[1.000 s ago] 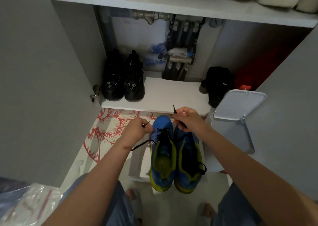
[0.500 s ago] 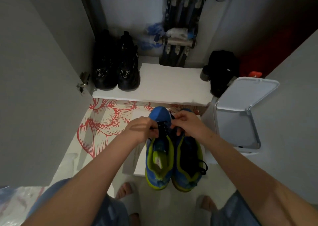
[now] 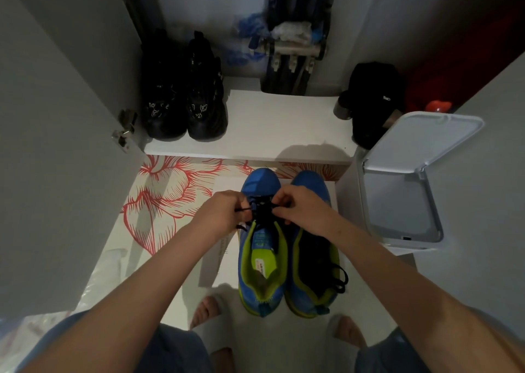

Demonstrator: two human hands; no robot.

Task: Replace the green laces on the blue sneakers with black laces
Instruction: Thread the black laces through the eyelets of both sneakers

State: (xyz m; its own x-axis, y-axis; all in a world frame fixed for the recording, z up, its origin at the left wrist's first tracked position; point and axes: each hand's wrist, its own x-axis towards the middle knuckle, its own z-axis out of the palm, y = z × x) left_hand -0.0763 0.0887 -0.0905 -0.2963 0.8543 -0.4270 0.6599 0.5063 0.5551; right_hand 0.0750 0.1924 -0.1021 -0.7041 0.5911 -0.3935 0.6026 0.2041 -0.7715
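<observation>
Both pinching lace point(image 3: 261, 206): left hand point(image 3: 223, 215), right hand point(image 3: 302, 206); shelf edge point(image 3: 255, 157) near.

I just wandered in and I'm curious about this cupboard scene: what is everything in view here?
blue sneakers: two, blue with lime-green lining, side by side on the floor, toes toward the cupboard
black lace: one, black, partly threaded on the left sneaker
black shoes: one pair, black, left end of the shelf
white shelf: one, white, low in the cupboard
dark bundle: one, black, right end of the shelf; cannot tell what it is
bin: one, pale grey, lid open, right of the sneakers
floral mat: one, white with red, floor left of the sneakers
pipes: several, back of the cupboard
left hand: pinches the lace
right hand: pinches the lace
</observation>
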